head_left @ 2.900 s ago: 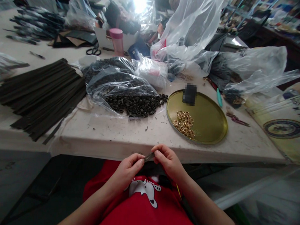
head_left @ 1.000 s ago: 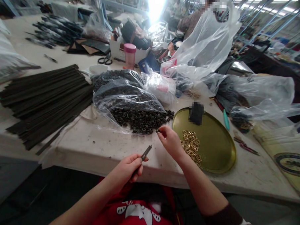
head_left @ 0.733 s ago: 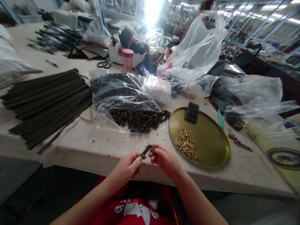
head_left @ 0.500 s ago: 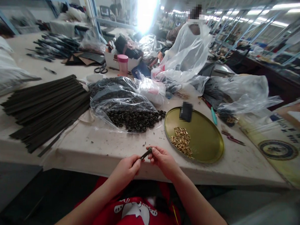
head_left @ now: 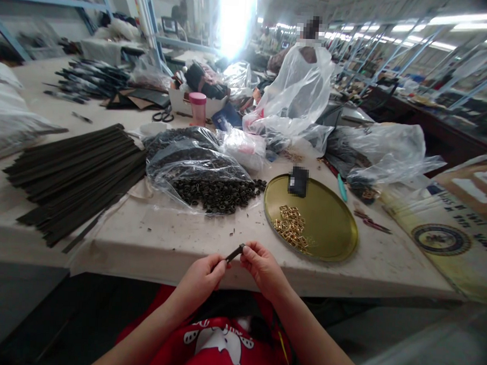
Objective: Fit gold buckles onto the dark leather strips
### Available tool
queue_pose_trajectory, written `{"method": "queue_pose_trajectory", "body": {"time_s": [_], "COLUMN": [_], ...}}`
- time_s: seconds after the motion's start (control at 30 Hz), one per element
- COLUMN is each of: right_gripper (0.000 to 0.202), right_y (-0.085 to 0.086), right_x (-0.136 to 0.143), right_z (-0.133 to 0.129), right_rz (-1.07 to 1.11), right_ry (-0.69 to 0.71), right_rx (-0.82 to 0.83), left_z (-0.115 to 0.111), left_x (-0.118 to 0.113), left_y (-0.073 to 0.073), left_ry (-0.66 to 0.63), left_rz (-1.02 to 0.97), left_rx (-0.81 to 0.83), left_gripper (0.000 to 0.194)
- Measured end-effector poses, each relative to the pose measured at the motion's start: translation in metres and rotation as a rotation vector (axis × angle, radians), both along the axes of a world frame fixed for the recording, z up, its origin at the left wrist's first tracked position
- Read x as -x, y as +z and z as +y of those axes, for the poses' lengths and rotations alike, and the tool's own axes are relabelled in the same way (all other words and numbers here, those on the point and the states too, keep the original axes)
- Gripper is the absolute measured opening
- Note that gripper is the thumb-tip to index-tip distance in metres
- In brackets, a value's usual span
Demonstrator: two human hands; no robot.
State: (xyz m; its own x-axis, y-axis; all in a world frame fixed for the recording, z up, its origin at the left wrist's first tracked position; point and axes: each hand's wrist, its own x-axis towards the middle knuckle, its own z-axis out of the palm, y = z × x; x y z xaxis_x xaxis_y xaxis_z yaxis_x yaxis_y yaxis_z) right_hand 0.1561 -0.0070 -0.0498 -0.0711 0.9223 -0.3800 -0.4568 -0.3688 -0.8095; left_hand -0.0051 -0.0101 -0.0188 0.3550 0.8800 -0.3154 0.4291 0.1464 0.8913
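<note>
Between my hands, just above the table's front edge, is a short dark strap (head_left: 234, 253). My left hand (head_left: 207, 272) is closed on its lower end, thumb on top. At its upper end, my right hand (head_left: 264, 267) pinches it between thumb and fingers; any small piece inside that pinch is too hidden to make out. Beyond my hands lies a heap of small dark loops (head_left: 222, 195), spilling from a clear plastic bag (head_left: 196, 159). To the right, small gold buckles (head_left: 290, 227) lie in a round gold tray (head_left: 334, 224).
Long dark strips (head_left: 78, 175) are stacked at the left. Pliers (head_left: 373, 223) with reddish handles and a turquoise tool (head_left: 342, 187) lie right of the tray. Scissors (head_left: 163, 116), a pink-lidded jar (head_left: 197, 110) and plastic bags stand farther back. A printed sack (head_left: 443, 239) is at far right.
My hands have moved slightly, and more of the strap's upper end shows beside my right fingers. Both hands still hold the strap. The view has shifted a little.
</note>
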Motion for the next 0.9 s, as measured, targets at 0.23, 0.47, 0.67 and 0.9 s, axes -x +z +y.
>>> {"method": "queue_pose_trajectory", "body": {"time_s": [0.23,0.47,0.67,0.9], "right_gripper": [0.032,0.036,0.032,0.037], "right_y": [-0.003,-0.007,-0.007,0.002], "right_x": [0.001,0.004,0.008,0.002], "right_z": [0.001,0.003,0.005,-0.002], "right_rz": [-0.152,-0.153,-0.063,0.094], "right_ry": [0.061,0.08,-0.013,0.129], "right_rx": [-0.096,-0.073,-0.052,0.042], "left_z": [-0.002,-0.003,-0.006,-0.007], "left_x": [0.002,0.002,0.003,0.006], "left_y": [0.001,0.015,0.011,0.009], "left_ry": [-0.018,-0.095,-0.116,-0.058], "left_rz": [0.027,0.088,0.183,0.291], "left_rx": [-0.008,-0.127,-0.171,-0.288], "left_gripper": [0.028,0.029,0.029,0.029]}}
